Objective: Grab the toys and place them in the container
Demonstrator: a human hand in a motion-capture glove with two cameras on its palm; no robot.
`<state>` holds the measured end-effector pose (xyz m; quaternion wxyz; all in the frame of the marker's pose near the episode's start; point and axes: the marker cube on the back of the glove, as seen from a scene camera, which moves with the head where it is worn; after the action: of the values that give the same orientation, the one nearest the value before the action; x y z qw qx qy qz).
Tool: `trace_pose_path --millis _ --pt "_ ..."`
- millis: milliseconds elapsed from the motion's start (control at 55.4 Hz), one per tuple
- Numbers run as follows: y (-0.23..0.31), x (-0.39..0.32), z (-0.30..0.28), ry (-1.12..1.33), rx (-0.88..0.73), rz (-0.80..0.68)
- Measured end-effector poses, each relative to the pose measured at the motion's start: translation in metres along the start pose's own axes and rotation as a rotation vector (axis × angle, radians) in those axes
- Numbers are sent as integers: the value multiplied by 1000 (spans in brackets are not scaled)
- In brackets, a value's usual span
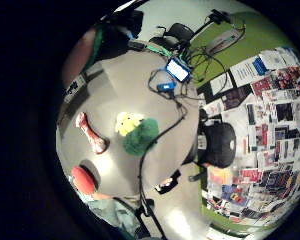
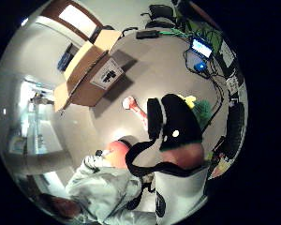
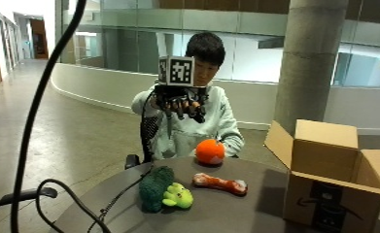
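A: What sits closest to the camera on the worktop [image 3: 241, 208]?

B: A dark green plush toy [image 3: 154, 188] lying lengthwise, with a small yellow-green plush toy [image 3: 178, 196] touching its side. A black cable runs across the surface just beside them.

A: And behind those?

B: A bone-shaped toy [image 3: 220, 183], reddish with pale ends, lies flat near the middle. Further back, at the far edge of the worktop, stands an orange ball [image 3: 210, 151]. All four toys are out on the surface, none of them in the container.

A: Where is the container?

B: The cardboard box [image 3: 328, 182] stands upright on the worktop well apart from the plush toys, its flaps spread open.

A: What about the gloved right hand [image 3: 181, 106]?

B: It is raised in front of the person's chest, behind the ball and well above the worktop. Its fingers [image 3: 193, 109] hang loosely curled and downward, holding nothing.

A: Do the palm views agree?

B: Yes. They look down at the worktop from above, showing the bone, the plush toys and the ball lying apart from the hand.
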<state>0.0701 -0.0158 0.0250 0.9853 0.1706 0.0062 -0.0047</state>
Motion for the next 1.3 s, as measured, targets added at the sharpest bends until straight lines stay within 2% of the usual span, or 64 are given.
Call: trace_pose_path --millis 162,289,415,487,577,1064,1190,1298 --pt "4 30 48 -40 -116 -28" --pt "15 41 107 -46 -201 67" --pt "41 38 167 -87 -461 161" --pt "41 44 195 -15 -567 176" --pt "38 50 214 48 -516 188" --pt "14 60 229 -171 -226 188" --pt "13 46 220 -202 -264 153" --pt "9 25 189 -233 -294 95"
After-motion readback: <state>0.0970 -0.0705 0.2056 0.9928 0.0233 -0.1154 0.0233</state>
